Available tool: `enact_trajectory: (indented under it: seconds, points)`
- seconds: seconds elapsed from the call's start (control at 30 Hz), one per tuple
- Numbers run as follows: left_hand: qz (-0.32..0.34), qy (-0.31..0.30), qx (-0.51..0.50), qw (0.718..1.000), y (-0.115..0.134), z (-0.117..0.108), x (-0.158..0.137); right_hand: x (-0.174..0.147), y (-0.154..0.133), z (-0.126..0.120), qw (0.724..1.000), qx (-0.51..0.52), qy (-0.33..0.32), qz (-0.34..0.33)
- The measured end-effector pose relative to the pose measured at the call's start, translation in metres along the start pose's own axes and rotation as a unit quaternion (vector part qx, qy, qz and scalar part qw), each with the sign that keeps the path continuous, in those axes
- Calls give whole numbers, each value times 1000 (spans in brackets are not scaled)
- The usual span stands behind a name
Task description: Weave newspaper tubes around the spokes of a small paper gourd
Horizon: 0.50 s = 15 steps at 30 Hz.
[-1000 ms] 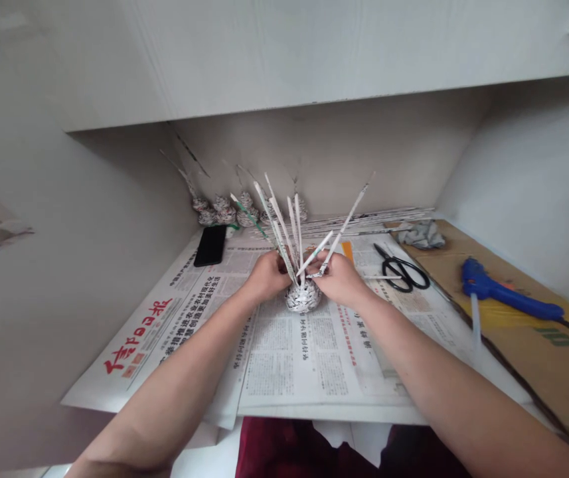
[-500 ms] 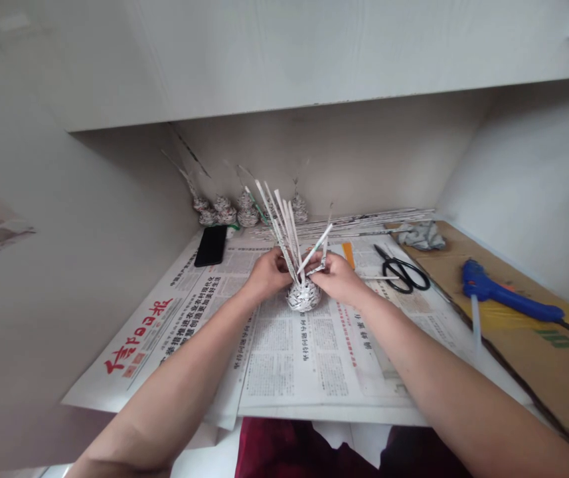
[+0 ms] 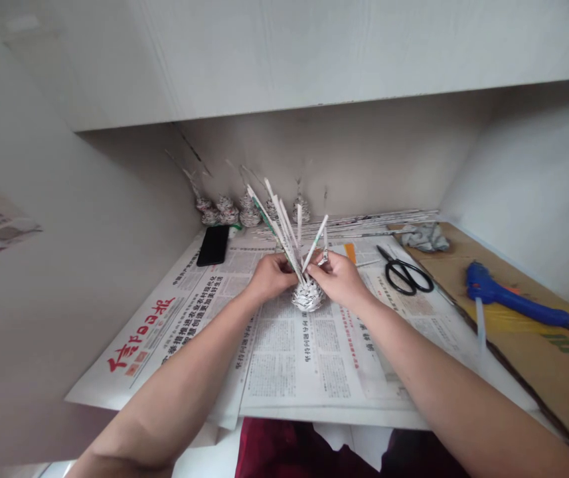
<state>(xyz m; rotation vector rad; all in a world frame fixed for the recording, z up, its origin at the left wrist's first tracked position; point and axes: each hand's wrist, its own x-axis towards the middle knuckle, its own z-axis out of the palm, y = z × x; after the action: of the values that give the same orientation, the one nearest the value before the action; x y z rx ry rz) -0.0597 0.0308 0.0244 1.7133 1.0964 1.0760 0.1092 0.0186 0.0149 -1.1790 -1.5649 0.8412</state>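
Observation:
A small round woven piece of rolled newspaper (image 3: 307, 297) sits on the newspaper sheets (image 3: 294, 372) in front of me, with several paper sticks (image 3: 287, 229) fanning upward from its top. My left hand (image 3: 273, 275) is closed at its left side, fingertips behind the bases of the sticks. On the right, my right hand (image 3: 338, 275) pinches a paper stick close above the woven body, thumb pointing inward. A bent stick end stands up by the right fingers. The far side of the piece is hidden by my fingers and the sticks.
Several gourd-shaped woven pieces (image 3: 250, 211) stand along the back wall, a black phone (image 3: 213, 245) before them. Loose paper sticks (image 3: 364, 222) lie behind my hands. Black scissors (image 3: 406, 273), a crumpled cloth (image 3: 426, 237) and a blue glue gun (image 3: 513, 299) on cardboard (image 3: 523, 372) are right. A cabinet overhangs.
The upright sticks have shifted, with the right-hand one standing steeper. My right fingers have moved slightly in toward the stick bases. The whole view has drifted a little.

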Motion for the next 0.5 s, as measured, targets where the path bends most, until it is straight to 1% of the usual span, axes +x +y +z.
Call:
enact_trajectory:
  seconds: [0.17, 0.3, 0.4, 0.5]
  points:
    - [14, -30, 2, 999, 3, 1, -2, -1, -1, 1, 996, -87, 29, -13]
    - [28, -11, 31, 999, 0, 0, -1, -2, -5, 2, 990, -127, 56, 10]
    - [31, 10, 41, 999, -1, 1, -1, -1, -3, 4, 991, -103, 73, 34]
    - [31, 24, 25, 999, 1, 1, 0, 1, 6, 6, 993, -42, 93, 56]
